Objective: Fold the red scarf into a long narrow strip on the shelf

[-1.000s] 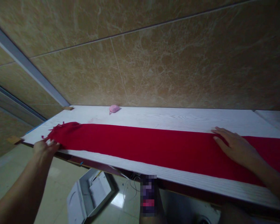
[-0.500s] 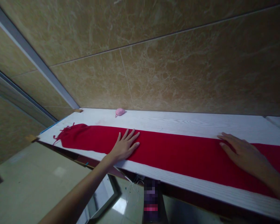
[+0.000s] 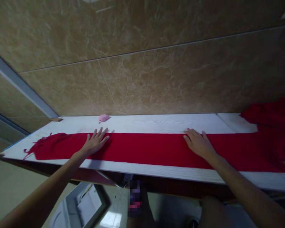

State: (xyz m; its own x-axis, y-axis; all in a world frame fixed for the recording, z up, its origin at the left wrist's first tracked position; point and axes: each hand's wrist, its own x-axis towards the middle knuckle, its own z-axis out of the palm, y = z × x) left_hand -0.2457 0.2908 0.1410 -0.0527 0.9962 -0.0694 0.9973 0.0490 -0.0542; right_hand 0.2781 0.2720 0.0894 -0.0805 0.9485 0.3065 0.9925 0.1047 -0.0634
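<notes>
Head view: a left hand (image 3: 94, 142) and a right hand (image 3: 199, 144) lie on a long red fringed scarf (image 3: 152, 147) stretched along a white wood-grain bench (image 3: 156, 124), fingers (image 3: 98, 134) spread flat, pinching nothing. The heaped right end (image 3: 270, 126) could drag the flat length crooked or over the near edge.

The left hand (image 3: 95, 142) and the right hand (image 3: 198, 143) lie flat on a long red knit scarf (image 3: 152, 148), with fingers spread. A small pink thing (image 3: 104, 118) sits on the white wood shelf (image 3: 161, 123) just past the left fingers, and the scarf's fringe (image 3: 41, 146) is left of them. Far right of the right fingers, the scarf bunches up in a heap (image 3: 268, 117).
</notes>
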